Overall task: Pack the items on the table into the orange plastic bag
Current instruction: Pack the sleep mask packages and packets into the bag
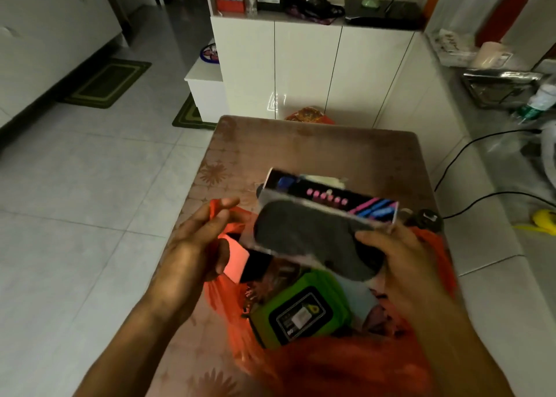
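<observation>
The orange plastic bag [340, 363] lies open on the brown patterned table [316, 147]. Inside it sits a green pack with a black label [301, 312] and a black item [254, 264]. My left hand [195, 246] pinches the bag's left handle [221, 207] and holds the mouth open. My right hand [400, 258] grips a flat pack holding a dark grey sleep mask [310, 237], tilted over the bag's mouth. Behind it a black box with pink and blue print [334, 198] rests on the table.
A black plug and cable [427, 216] lie at the table's right edge. White cabinets [307, 72] stand beyond the table, a red patterned object [310, 115] at its far edge. Tiled floor with green mats [105, 84] is on the left. Clutter fills the right.
</observation>
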Tool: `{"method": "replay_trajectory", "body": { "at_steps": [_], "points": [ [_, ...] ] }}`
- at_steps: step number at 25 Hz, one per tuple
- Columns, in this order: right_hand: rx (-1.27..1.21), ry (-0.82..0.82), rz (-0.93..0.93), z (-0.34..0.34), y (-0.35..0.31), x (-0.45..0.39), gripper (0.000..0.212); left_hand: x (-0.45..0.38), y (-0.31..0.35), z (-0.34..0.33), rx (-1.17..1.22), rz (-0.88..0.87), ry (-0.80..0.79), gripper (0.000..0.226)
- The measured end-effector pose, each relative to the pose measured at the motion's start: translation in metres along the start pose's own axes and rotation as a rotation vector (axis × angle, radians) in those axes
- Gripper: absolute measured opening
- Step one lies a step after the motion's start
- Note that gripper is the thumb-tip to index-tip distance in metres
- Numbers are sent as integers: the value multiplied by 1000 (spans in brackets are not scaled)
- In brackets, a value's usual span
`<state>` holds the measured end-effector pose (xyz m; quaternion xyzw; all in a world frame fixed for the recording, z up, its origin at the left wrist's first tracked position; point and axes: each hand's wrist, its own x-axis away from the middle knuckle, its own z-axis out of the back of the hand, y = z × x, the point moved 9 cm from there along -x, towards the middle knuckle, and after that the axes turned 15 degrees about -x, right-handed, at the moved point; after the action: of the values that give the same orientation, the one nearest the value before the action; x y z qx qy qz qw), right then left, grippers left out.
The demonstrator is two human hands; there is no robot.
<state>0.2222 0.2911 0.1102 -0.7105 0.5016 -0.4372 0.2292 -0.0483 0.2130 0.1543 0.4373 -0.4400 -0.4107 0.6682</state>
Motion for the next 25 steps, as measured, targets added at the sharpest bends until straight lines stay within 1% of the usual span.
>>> {"method": "replay_trajectory", "body": {
  "at_steps": [1, 3, 4, 5, 6, 7, 8, 9, 10, 11, 13, 15, 16, 18, 19, 20, 21, 23, 25],
  "points": [
    [148, 9, -62, 8, 22, 10, 25, 4, 4, 0, 27, -37, -14, 31],
    [509, 40, -87, 20, 48, 21, 23, 11, 9, -1, 72, -89, -27, 36],
    [704, 54, -39, 23, 50, 22, 24, 13, 8, -4, 88, -93, -38, 37],
    [901, 84, 53, 22, 43, 21, 26, 13, 6, -10, 100, -87, -63, 37],
    [1050, 133, 173, 18, 29, 22, 30, 12, 3, -21, 111, -69, -113, 36],
    [1115, 165, 300, 11, 12, 21, 33, 9, -4, -36, 121, -30, -181, 35],
    [1125, 155, 427, 1, -1, 16, 32, 7, -12, -53, 130, 29, -248, 35],
    [1134, 97, 510, -12, -8, 5, 26, 4, -22, -68, 130, 98, -295, 34],
    [1150, 31, 531, -23, -9, -12, 19, 2, -31, -82, 119, 161, -317, 31],
    [1155, -20, 506, -29, -6, -36, 15, 0, -38, -92, 103, 203, -321, 26],
    [1138, -35, 381, -23, 8, -95, 16, -5, -42, -103, 79, 234, -320, 24],
    [1204, -6, 253, -3, 29, -152, 28, -13, -41, -102, 83, 234, -303, 27],
    [1284, -1, 171, 11, 42, -175, 38, -17, -41, -98, 88, 225, -290, 26],
    [1531, -74, -36, 39, 78, -207, 58, -25, -41, -86, 93, 202, -265, 24],
    [1628, -104, -88, 50, 90, -215, 59, -28, -41, -81, 93, 195, -256, 24],
    [1653, -100, -68, 56, 97, -223, 52, -32, -42, -77, 91, 188, -255, 27],
    [1611, -61, -8, 58, 98, -229, 41, -33, -43, -74, 89, 183, -263, 30],
    [1432, 46, 89, 57, 88, -230, 24, -35, -43, -69, 103, 181, -259, 32],
    [1246, 117, 242, 50, 59, -218, 18, -34, -39, -59, 135, 176, -191, 32]
  ]
}}
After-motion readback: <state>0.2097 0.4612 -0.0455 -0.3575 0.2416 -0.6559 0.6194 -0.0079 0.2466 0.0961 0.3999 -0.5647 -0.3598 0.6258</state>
